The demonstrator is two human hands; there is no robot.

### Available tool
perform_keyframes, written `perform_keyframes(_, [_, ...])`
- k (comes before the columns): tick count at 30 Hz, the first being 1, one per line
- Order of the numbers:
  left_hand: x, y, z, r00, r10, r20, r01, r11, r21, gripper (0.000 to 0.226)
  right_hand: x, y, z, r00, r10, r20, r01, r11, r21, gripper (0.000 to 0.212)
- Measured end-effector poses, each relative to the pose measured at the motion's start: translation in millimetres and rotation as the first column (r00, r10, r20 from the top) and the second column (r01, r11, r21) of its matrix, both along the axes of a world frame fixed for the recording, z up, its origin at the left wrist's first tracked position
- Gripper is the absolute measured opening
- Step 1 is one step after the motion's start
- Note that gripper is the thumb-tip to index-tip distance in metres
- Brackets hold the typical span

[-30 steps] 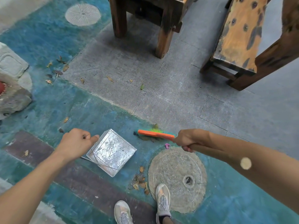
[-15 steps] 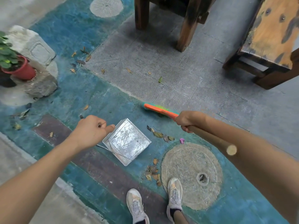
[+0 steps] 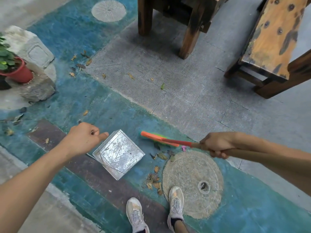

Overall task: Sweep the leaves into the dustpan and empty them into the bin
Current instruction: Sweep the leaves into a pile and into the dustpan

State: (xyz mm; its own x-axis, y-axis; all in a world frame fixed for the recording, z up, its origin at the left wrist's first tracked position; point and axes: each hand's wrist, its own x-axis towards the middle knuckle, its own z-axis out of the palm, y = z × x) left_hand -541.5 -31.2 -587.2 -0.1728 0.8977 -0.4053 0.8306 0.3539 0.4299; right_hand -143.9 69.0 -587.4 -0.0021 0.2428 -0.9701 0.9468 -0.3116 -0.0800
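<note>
A square metal dustpan (image 3: pixel 118 153) rests on the blue-painted ground, its thin handle gripped by my left hand (image 3: pixel 83 137). My right hand (image 3: pixel 217 145) is closed on the wooden stick of a broom (image 3: pixel 159 138) with an orange and green head, which sits on the ground just right of the dustpan. A few dry leaves (image 3: pixel 161 155) lie below the broom head. A small pile of leaves (image 3: pixel 154 179) sits between the dustpan and my right shoe. More leaves (image 3: pixel 80 63) are scattered farther off to the upper left. No bin is in view.
A round stone cover (image 3: pixel 192 182) is set in the ground under my right shoe (image 3: pixel 175 204). Wooden table legs (image 3: pixel 190 29) and a wooden bench (image 3: pixel 276 41) stand ahead. A red potted plant (image 3: pixel 18 71) and stone blocks (image 3: pixel 32 46) sit at the left.
The broom head has swept back toward me and the dustpan, landing just above the loose leaves. My left hand and the dustpan have held their place; the view shifted slightly.
</note>
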Motion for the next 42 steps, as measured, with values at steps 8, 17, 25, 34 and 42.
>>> perform_keyframes(8, [-7.7,-15.8,-0.8,0.997,0.069,-0.016,-0.069,0.997,-0.027,0.066,-1.3,38.6,-47.9,0.997,-0.020,0.077,0.005,0.980,0.198,0.025])
perform_keyframes(17, [-2.3,-14.2,-3.1,1.000,0.017,-0.006,-0.017,0.999,-0.039,0.062,39.4,-91.5,-75.2,0.937,-0.347,0.028,0.344,0.935,0.082,0.017])
perform_keyframes(25, [5.9,-22.2,5.4,0.998,-0.062,0.025,0.063,0.997,-0.049,0.061,23.4,-137.0,-21.5,0.785,-0.618,-0.043,0.604,0.779,-0.167,0.018])
perform_keyframes(34, [-15.4,-36.0,12.2,0.996,0.085,0.025,-0.084,0.996,-0.008,0.062,-34.7,-11.8,-18.5,0.940,-0.315,-0.130,0.328,0.940,0.096,0.020])
perform_keyframes(42, [-21.0,-72.8,-5.2,0.957,0.289,0.004,-0.289,0.957,-0.033,0.064,-117.1,52.9,-87.2,0.989,0.126,-0.072,-0.089,0.919,0.384,0.026])
